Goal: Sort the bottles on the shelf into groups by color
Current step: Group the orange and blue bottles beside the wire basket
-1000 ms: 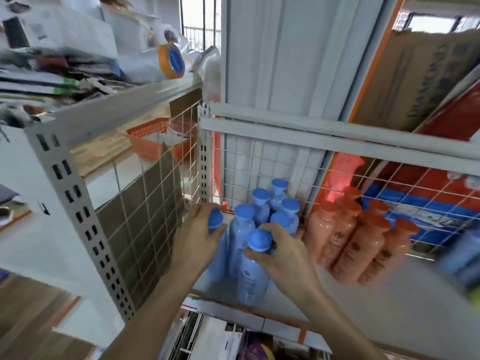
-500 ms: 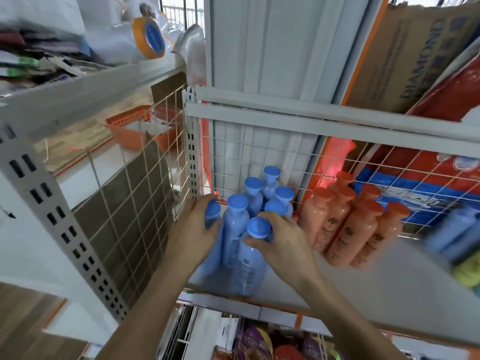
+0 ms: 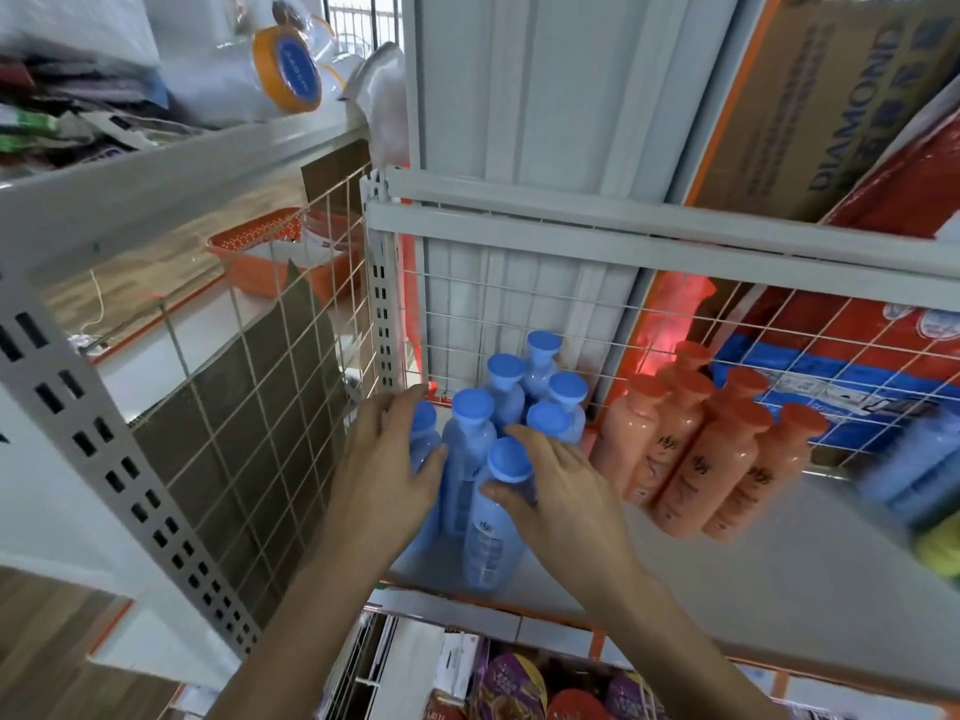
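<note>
Several blue bottles [image 3: 506, 389] stand clustered in the left back corner of the white shelf [image 3: 727, 589]. My left hand [image 3: 387, 478] wraps around the leftmost blue bottle [image 3: 425, 433], hiding most of its body. My right hand [image 3: 558, 491] grips the neck of the front blue bottle [image 3: 488, 532]. Just to the right, several orange bottles [image 3: 698, 454] stand grouped against the wire back. At the far right edge lie blurred blue bottles [image 3: 914, 470] and a yellow-green one [image 3: 943, 545].
A wire grid side panel [image 3: 249, 387] closes the shelf on the left, a wire back panel [image 3: 779, 345] behind. An orange basket [image 3: 260, 262] sits beyond the side grid. A tape roll [image 3: 288, 72] lies on the shelf above. Packaged goods fill the shelf below [image 3: 519, 688].
Both hands stay on the blue cluster, pressing the bottles closer together. The camera has drifted, bringing blue and yellow-green bottles into view at the right.
</note>
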`<state>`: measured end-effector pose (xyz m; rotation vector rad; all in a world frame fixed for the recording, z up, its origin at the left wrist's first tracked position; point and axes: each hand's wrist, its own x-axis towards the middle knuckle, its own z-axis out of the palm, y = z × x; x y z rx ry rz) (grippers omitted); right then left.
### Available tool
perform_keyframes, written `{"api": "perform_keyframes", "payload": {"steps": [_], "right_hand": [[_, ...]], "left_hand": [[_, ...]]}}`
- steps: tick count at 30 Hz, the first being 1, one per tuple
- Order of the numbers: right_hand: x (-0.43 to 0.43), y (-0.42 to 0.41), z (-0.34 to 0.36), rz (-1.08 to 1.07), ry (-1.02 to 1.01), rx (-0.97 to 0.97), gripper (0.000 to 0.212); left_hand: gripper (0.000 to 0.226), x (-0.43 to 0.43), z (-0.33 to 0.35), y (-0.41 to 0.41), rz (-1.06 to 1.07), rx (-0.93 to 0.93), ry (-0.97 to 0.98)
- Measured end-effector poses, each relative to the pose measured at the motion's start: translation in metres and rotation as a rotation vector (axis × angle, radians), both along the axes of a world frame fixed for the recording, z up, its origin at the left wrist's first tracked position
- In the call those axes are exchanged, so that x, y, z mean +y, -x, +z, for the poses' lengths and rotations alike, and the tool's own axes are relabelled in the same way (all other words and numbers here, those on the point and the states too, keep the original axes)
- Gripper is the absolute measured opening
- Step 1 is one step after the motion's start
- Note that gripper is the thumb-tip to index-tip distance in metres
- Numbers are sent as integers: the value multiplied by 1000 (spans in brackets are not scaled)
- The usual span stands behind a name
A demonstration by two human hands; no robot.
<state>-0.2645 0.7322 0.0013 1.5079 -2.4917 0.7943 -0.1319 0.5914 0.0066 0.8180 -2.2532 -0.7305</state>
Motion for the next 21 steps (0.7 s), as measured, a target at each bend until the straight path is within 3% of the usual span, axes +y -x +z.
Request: {"api": "perform_keyframes", "payload": {"steps": [6, 11, 15, 21], "right_hand": [[19, 2, 5, 36, 16, -35, 59], [55, 19, 27, -16, 50, 84, 47], [102, 57, 38, -75, 27, 138, 35], [217, 120, 42, -209, -112, 133, 46]], "left_hand": [[39, 26, 19, -4, 74, 75, 121], [24, 49, 49, 13, -31, 76, 182], [27, 82, 60, 45, -178, 11, 234], [49, 167, 60, 119, -421, -136, 292]]}}
